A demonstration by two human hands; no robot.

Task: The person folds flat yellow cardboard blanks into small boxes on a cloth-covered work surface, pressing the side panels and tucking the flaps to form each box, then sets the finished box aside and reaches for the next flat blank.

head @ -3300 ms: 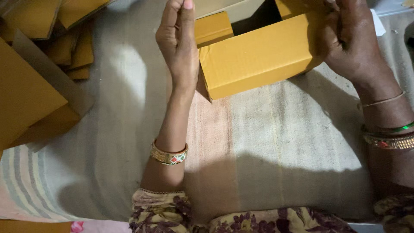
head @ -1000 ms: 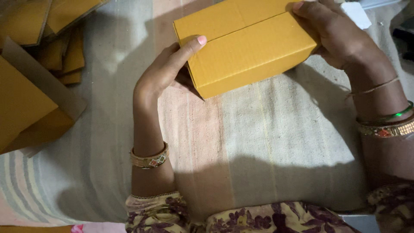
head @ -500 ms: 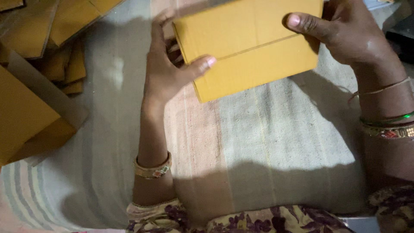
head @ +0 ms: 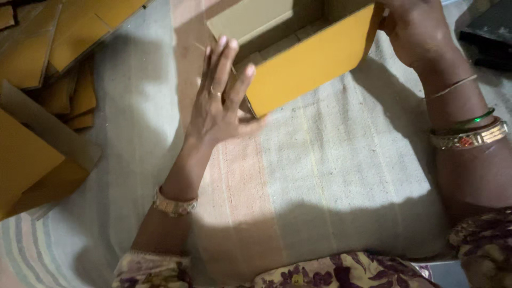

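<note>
We are sitting at a striped cloth, flat yellow cardboard blanks lying stacked at far left. Our left hand is spreading open, fingers extended, pressing flat against the near-left corner of the yellow carton, gripping nothing. At far right, our right hand is clasping the carton's right end. The box is standing open-topped, seemingly mid-assembly; squaring it calls for steady pressure from both sides.

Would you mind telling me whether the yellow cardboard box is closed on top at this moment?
No, the yellow cardboard box is open on top, its hollow inside showing between the left hand and the right hand.
</note>
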